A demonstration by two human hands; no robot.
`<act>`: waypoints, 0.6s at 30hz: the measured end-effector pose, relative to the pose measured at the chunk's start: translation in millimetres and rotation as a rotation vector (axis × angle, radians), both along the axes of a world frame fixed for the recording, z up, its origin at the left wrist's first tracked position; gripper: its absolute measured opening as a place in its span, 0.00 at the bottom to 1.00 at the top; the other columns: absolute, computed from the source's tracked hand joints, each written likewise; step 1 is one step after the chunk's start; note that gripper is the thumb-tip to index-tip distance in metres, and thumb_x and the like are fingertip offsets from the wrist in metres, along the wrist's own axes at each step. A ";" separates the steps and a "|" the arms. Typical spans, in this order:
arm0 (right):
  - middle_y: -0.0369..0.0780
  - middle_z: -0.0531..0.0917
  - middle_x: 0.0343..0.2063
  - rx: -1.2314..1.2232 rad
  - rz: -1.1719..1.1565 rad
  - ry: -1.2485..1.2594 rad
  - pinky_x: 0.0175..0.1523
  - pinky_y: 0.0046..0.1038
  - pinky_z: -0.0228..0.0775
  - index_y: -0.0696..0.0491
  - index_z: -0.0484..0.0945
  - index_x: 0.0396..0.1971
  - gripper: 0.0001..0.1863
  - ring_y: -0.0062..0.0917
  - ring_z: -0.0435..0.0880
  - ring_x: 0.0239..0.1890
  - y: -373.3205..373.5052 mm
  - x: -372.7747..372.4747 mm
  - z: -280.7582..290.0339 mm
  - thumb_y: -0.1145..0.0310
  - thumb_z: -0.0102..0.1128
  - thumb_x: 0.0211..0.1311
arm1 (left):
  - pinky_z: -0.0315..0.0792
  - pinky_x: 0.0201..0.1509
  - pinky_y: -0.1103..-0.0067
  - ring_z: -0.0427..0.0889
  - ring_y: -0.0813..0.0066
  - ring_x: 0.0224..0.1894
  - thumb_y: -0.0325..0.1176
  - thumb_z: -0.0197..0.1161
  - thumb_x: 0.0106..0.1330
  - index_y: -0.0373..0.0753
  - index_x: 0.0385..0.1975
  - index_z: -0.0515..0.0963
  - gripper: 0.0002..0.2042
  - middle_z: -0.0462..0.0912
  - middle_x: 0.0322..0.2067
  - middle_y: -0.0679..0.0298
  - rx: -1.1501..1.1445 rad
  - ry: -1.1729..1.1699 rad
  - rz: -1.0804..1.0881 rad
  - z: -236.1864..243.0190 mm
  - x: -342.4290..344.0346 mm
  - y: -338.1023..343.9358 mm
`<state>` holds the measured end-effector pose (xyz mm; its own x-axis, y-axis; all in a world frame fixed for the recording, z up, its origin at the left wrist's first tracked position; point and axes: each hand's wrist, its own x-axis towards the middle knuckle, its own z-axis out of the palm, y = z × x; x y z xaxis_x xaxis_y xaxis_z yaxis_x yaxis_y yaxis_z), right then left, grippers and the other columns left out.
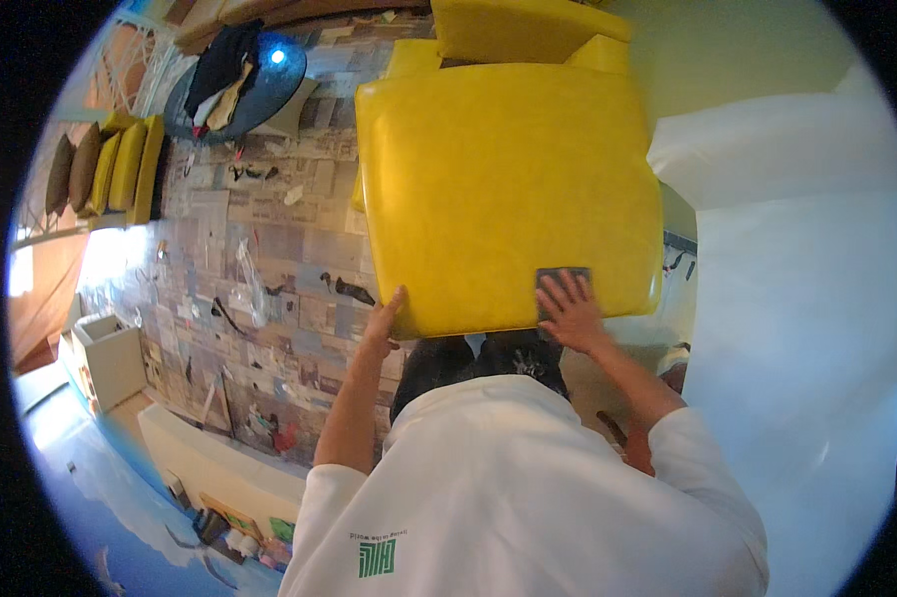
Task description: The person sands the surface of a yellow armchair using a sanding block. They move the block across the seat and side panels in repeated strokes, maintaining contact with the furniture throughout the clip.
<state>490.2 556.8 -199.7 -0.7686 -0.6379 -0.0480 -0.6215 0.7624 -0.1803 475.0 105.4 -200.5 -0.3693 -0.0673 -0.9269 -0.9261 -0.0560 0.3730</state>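
A large yellow seat cushion point(508, 189) with a glossy, leather-like cover is in front of me, its near edge by my legs. At its near left corner, my left hand point(384, 320) is closed on the edge, with the thumb at the top side and the fingers partly hidden. My right hand point(572, 310) lies open on a dark grey pad point(562, 273) near the front edge, right of the middle. The fingers are spread over the pad and press it against the cover. Whether it is a cloth or a sponge, I cannot tell.
Behind the cushion stands a yellow armchair point(533, 30). A dark round table point(281, 85) holds folded clothes. Yellow seating with brown pillows point(85, 169) is at the far left. Scraps and strips litter the patchwork floor point(309, 224). A large white sheet point(806, 298) hangs at right.
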 end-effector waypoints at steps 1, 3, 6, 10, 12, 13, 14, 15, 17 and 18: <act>0.40 0.57 0.84 0.034 -0.060 -0.003 0.84 0.60 0.40 0.45 0.68 0.78 0.41 0.48 0.48 0.85 10.6 4.0 3.8 0.42 0.64 0.71 | 0.66 0.71 0.39 0.62 0.39 0.79 0.72 0.66 0.68 0.51 0.85 0.47 0.54 0.57 0.81 0.46 -0.001 0.108 0.027 -8.2 -1.7 2.0; 0.41 0.56 0.84 0.053 -0.156 -0.003 0.83 0.62 0.41 0.46 0.69 0.78 0.41 0.50 0.48 0.85 4.9 5.9 6.0 0.42 0.64 0.71 | 0.70 0.69 0.42 0.64 0.44 0.78 0.71 0.65 0.69 0.50 0.85 0.47 0.53 0.59 0.79 0.49 0.012 0.243 0.074 -28.1 -4.8 0.7; 0.43 0.56 0.84 0.026 -0.224 0.001 0.83 0.63 0.41 0.49 0.69 0.77 0.40 0.53 0.47 0.85 -45.9 -4.9 5.5 0.43 0.63 0.72 | 0.71 0.68 0.44 0.66 0.43 0.77 0.72 0.64 0.69 0.51 0.85 0.48 0.52 0.58 0.80 0.50 0.099 0.161 0.254 -51.9 -7.7 -8.3; 0.44 0.57 0.83 -0.015 -0.137 0.027 0.83 0.63 0.41 0.50 0.68 0.78 0.40 0.54 0.47 0.85 -159.8 -39.7 1.7 0.43 0.60 0.74 | 0.56 0.72 0.33 0.54 0.42 0.82 0.75 0.58 0.70 0.56 0.85 0.49 0.50 0.55 0.82 0.53 0.109 -0.027 0.235 -44.4 -1.8 -17.3; 0.44 0.57 0.83 -0.024 -0.053 -0.070 0.83 0.63 0.39 0.50 0.68 0.78 0.41 0.54 0.48 0.85 -218.3 -58.2 3.3 0.42 0.59 0.74 | 0.53 0.71 0.31 0.51 0.43 0.83 0.75 0.54 0.72 0.58 0.85 0.49 0.48 0.54 0.83 0.56 0.148 0.056 0.237 -31.5 0.3 -12.8; 0.43 0.57 0.83 -0.069 -0.021 0.003 0.84 0.63 0.39 0.50 0.68 0.78 0.40 0.53 0.48 0.85 -243.2 -66.9 4.3 0.43 0.59 0.74 | 0.53 0.71 0.31 0.51 0.44 0.83 0.75 0.53 0.73 0.59 0.85 0.49 0.47 0.53 0.83 0.57 0.157 0.080 0.219 -25.5 -0.5 -12.2; 0.42 0.58 0.83 -0.062 0.005 0.009 0.84 0.62 0.38 0.49 0.69 0.78 0.39 0.52 0.48 0.85 -264.6 -75.9 5.4 0.43 0.59 0.74 | 0.53 0.70 0.31 0.51 0.44 0.83 0.75 0.52 0.73 0.60 0.85 0.48 0.46 0.52 0.84 0.58 0.155 0.092 0.217 -20.8 -1.5 -11.0; 0.41 0.58 0.83 -0.087 0.010 0.005 0.84 0.61 0.38 0.49 0.69 0.78 0.39 0.51 0.49 0.85 -282.7 -85.2 6.6 0.43 0.59 0.74 | 0.53 0.70 0.32 0.52 0.44 0.83 0.75 0.52 0.74 0.61 0.85 0.48 0.46 0.51 0.84 0.59 0.146 0.095 0.193 -18.3 -4.8 -10.3; 0.40 0.59 0.83 -0.099 0.027 -0.040 0.85 0.60 0.37 0.48 0.69 0.78 0.39 0.49 0.49 0.85 -300.5 -105.6 9.1 0.43 0.57 0.75 | 0.58 0.67 0.33 0.59 0.46 0.79 0.75 0.51 0.74 0.60 0.84 0.50 0.44 0.56 0.81 0.58 0.129 0.124 0.138 -19.8 -12.6 -10.1; 0.40 0.59 0.83 -0.121 -0.009 0.001 0.85 0.59 0.37 0.48 0.68 0.79 0.39 0.48 0.49 0.85 -299.7 -113.1 10.6 0.43 0.57 0.75 | 0.60 0.65 0.33 0.63 0.47 0.77 0.75 0.51 0.74 0.60 0.83 0.51 0.44 0.58 0.80 0.58 0.120 0.139 0.111 -23.2 -16.8 -10.7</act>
